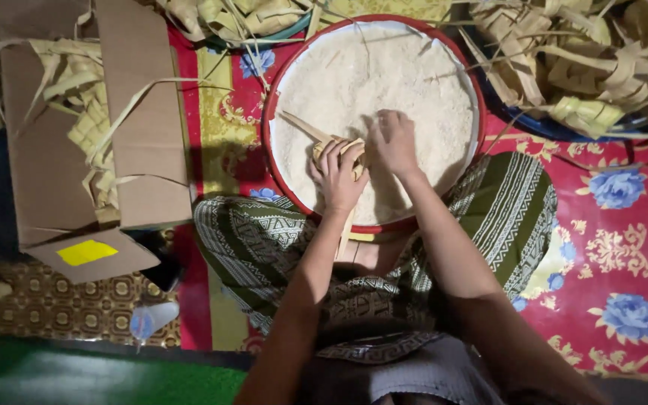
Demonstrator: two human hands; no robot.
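A round red-rimmed basin (268, 135) full of white rice (391, 71) sits on the mat in front of my crossed legs. My left hand (337, 176) grips a small woven palm-leaf pouch (350, 148) over the rice, its loose leaf strips sticking out to the upper left. My right hand (393, 141) rests with curled fingers in the rice right beside the pouch, touching its opening. Whether it holds rice is hidden.
An open cardboard box (46, 150) holding woven leaf pouches stands at the left. Piles of empty leaf pouches lie at the top (226, 16) and in a blue basin (564, 67) at the upper right. A red flowered mat (616, 247) covers the floor.
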